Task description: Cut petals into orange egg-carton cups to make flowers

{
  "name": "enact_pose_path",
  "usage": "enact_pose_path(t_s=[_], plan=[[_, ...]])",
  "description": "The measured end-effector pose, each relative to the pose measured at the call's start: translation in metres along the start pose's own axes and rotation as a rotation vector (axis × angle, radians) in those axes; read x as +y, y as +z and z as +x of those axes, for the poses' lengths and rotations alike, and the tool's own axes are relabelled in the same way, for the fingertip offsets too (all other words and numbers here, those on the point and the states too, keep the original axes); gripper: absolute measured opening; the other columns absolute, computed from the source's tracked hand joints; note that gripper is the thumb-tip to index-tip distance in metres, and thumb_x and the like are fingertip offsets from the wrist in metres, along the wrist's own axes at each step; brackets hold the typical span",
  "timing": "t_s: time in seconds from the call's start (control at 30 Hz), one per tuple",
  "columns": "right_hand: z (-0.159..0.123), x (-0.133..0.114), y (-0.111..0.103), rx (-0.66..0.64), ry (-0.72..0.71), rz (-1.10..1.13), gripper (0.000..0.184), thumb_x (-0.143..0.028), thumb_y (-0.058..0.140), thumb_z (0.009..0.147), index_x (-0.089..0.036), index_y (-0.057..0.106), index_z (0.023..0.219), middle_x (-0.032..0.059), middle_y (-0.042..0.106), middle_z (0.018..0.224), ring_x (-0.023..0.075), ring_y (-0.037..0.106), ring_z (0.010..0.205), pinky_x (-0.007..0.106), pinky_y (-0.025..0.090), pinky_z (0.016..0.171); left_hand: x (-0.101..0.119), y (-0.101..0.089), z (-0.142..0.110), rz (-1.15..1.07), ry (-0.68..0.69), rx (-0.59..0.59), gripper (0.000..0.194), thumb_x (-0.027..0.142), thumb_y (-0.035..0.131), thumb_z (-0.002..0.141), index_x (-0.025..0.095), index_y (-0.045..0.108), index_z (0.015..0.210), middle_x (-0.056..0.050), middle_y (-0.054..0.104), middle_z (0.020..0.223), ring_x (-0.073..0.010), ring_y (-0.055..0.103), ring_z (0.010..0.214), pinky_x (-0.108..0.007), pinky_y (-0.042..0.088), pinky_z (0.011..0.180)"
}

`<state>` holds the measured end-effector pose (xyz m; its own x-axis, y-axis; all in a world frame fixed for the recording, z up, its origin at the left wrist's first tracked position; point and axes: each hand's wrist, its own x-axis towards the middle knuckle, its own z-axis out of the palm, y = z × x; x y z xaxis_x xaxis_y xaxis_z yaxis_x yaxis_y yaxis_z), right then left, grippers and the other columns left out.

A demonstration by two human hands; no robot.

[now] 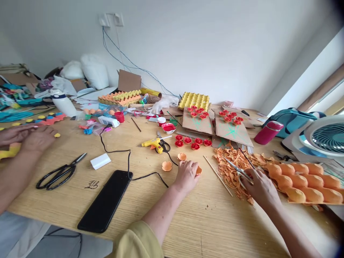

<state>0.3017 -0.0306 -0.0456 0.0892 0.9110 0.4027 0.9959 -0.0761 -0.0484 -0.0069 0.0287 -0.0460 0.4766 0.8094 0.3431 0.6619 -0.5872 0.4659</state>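
My left hand (186, 175) is closed around an orange egg-carton petal cup (198, 171), mostly hidden by the fingers, low over the table. Two similar cups lie close by: a scalloped one (167, 166) and another cup (182, 156) just beyond my knuckles. To the right, my right hand (262, 186) has its fingers on the handles of small scissors (236, 167), whose blades rest over a heap of orange carton scraps (228, 168). A thin dark stick (246, 158) slants beside those fingers; whether they touch it I cannot tell.
An orange egg carton (306, 181) lies right, near a fan (328, 134). Red paper roses (195, 141), a yellow glue gun (156, 144) and its cord are ahead. Black scissors (60, 175) and a phone (106, 200) lie left. A co-worker's hands (37, 139) work at far left.
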Motion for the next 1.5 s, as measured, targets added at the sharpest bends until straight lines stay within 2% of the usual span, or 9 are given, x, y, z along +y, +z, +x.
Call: enact_pose_path(t_s=[0.2, 0.3, 0.6, 0.77, 0.93, 1.13, 1.27, 1.4, 1.5], plan=[[0.001, -0.027, -0.019, 0.001, 0.004, -0.118, 0.032, -0.041, 0.041, 0.092, -0.020, 0.064, 0.101, 0.0129, 0.067, 0.098, 0.0329, 0.062, 0.094, 0.043, 0.042, 0.077, 0.004, -0.006, -0.001, -0.037, 0.064, 0.023, 0.053, 0.038, 0.077, 0.073, 0.024, 0.055, 0.120, -0.010, 0.064, 0.115, -0.0311, 0.055, 0.109, -0.049, 0.037, 0.098], [0.017, -0.064, -0.022, -0.088, -0.091, -0.064, 0.028, -0.035, 0.040, 0.095, -0.023, 0.064, 0.100, 0.0070, 0.069, 0.097, 0.0234, 0.064, 0.088, 0.037, 0.043, 0.078, 0.005, -0.014, 0.000, -0.059, 0.061, 0.132, 0.043, 0.034, 0.070, 0.080, 0.022, 0.056, 0.119, -0.010, 0.065, 0.114, -0.0294, 0.056, 0.109, -0.046, 0.039, 0.097], [0.057, -0.139, 0.012, -0.245, -0.060, -0.065, 0.016, -0.019, 0.051, 0.090, -0.011, 0.065, 0.087, 0.0197, 0.071, 0.091, 0.0286, 0.069, 0.084, 0.035, 0.044, 0.069, -0.041, -0.065, -0.024, -0.149, -0.280, 0.508, 0.020, 0.015, 0.057, 0.086, 0.022, 0.060, 0.105, -0.006, 0.069, 0.105, -0.0211, 0.063, 0.101, -0.037, 0.047, 0.093], [0.056, -0.138, 0.005, -0.243, -0.032, 0.009, 0.018, -0.017, 0.046, 0.092, -0.013, 0.062, 0.087, 0.0176, 0.071, 0.083, 0.0261, 0.069, 0.072, 0.031, 0.041, 0.059, -0.062, -0.070, -0.042, -0.070, -0.373, 0.447, 0.018, 0.018, 0.062, 0.083, 0.022, 0.061, 0.101, -0.006, 0.068, 0.101, -0.0222, 0.063, 0.096, -0.038, 0.048, 0.090], [0.049, -0.127, -0.026, -0.171, -0.081, 0.201, 0.015, -0.029, 0.042, 0.095, -0.021, 0.054, 0.092, 0.0033, 0.068, 0.072, 0.0192, 0.063, 0.062, 0.027, 0.039, 0.055, -0.056, -0.056, -0.044, 0.107, -0.406, 0.256, 0.048, 0.027, 0.079, 0.069, 0.022, 0.060, 0.113, -0.010, 0.065, 0.110, -0.0294, 0.059, 0.102, -0.042, 0.047, 0.089], [0.026, -0.120, -0.047, -0.091, -0.239, 0.481, 0.019, -0.032, 0.036, 0.099, -0.022, 0.050, 0.108, 0.0014, 0.065, 0.078, 0.0167, 0.061, 0.066, 0.026, 0.046, 0.061, -0.054, -0.062, -0.045, 0.169, -0.409, 0.199, 0.035, 0.018, 0.069, 0.078, 0.019, 0.059, 0.111, -0.010, 0.063, 0.106, -0.0274, 0.059, 0.103, -0.041, 0.047, 0.091], [0.018, -0.114, -0.049, -0.012, -0.295, 0.601, 0.018, -0.032, 0.039, 0.099, -0.022, 0.054, 0.102, 0.0017, 0.061, 0.076, 0.0177, 0.059, 0.067, 0.028, 0.045, 0.062, -0.023, -0.062, -0.032, -0.069, -0.298, 0.256, 0.041, 0.021, 0.070, 0.078, 0.022, 0.057, 0.116, -0.008, 0.059, 0.111, -0.0235, 0.059, 0.103, -0.038, 0.047, 0.094], [0.015, -0.105, -0.049, -0.008, -0.255, 0.727, 0.015, -0.030, 0.039, 0.100, -0.023, 0.052, 0.096, 0.0007, 0.061, 0.076, 0.0158, 0.058, 0.064, 0.026, 0.045, 0.059, 0.024, -0.042, -0.006, -0.419, -0.106, 0.025, 0.037, 0.021, 0.078, 0.068, 0.022, 0.061, 0.101, -0.006, 0.062, 0.104, -0.0212, 0.060, 0.095, -0.031, 0.050, 0.082], [0.007, -0.098, -0.047, -0.045, -0.257, 0.769, 0.014, -0.030, 0.040, 0.101, -0.023, 0.052, 0.104, 0.0022, 0.063, 0.082, 0.0156, 0.060, 0.068, 0.026, 0.046, 0.062, 0.045, -0.022, 0.004, -0.638, -0.127, -0.131, 0.048, 0.021, 0.080, 0.065, 0.021, 0.056, 0.106, -0.003, 0.063, 0.098, -0.0158, 0.059, 0.078, -0.025, 0.049, 0.066]])
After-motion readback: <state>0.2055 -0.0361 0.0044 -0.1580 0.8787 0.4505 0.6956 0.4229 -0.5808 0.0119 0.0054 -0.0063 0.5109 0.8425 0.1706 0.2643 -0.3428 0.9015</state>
